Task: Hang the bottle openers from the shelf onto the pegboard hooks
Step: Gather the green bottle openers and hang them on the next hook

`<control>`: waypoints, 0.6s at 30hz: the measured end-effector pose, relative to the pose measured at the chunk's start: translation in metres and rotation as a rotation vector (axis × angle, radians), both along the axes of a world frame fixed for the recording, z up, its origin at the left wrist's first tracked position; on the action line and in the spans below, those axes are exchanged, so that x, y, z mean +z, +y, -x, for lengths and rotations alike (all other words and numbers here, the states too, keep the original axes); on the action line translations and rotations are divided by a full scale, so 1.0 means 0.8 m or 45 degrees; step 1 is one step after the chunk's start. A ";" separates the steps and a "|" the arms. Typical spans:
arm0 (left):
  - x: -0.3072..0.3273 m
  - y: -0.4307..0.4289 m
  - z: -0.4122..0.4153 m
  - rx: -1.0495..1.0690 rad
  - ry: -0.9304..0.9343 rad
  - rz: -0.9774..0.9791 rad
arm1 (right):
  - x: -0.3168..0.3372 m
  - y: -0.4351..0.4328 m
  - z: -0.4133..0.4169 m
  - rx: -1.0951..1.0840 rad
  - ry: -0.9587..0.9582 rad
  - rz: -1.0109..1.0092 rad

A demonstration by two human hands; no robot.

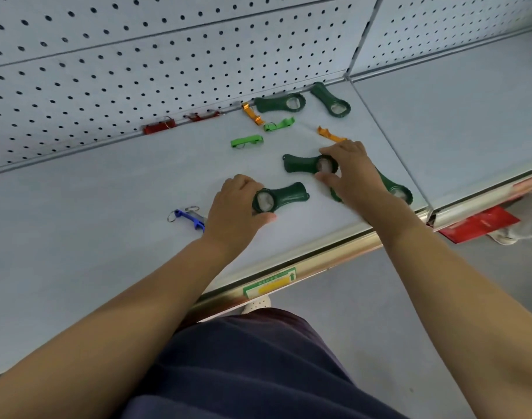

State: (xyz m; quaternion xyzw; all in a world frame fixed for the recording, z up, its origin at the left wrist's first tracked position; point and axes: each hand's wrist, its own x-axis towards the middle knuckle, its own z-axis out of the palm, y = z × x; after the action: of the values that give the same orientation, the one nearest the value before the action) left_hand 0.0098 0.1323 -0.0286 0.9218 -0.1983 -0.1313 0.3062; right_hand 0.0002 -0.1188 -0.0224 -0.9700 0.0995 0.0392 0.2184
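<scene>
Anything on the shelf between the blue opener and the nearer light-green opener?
No. In the head view the shelf is bare between the blue opener and the nearer light-green opener.

Grey floor [379, 313], red packet [479, 223] below, green-yellow edge label [270, 285]

My left hand [239, 204] and right hand [350, 170] each pinch a dark green opener's round head on the shelf [107, 207]; blue opener [189, 217] at nine o'clock.
</scene>
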 end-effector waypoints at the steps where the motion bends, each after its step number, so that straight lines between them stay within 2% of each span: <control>1: 0.004 0.000 0.003 0.035 0.049 0.064 | 0.001 0.000 0.000 -0.015 -0.003 -0.012; 6: 0.019 0.013 0.010 0.209 0.198 0.287 | 0.010 0.009 0.009 -0.135 -0.131 -0.202; 14: 0.046 0.071 0.010 0.571 0.371 0.614 | 0.049 0.067 0.047 -0.533 -0.300 -0.880; 18: 0.059 0.121 0.020 0.711 0.361 0.668 | 0.065 0.125 0.062 -0.547 -0.289 -1.072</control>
State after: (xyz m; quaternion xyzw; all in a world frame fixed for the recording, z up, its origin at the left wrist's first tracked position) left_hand -0.0062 0.2290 0.0182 0.8035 0.0769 -0.1141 0.5792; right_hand -0.0490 -0.0184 0.0298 -0.7530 0.2484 -0.0761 0.6045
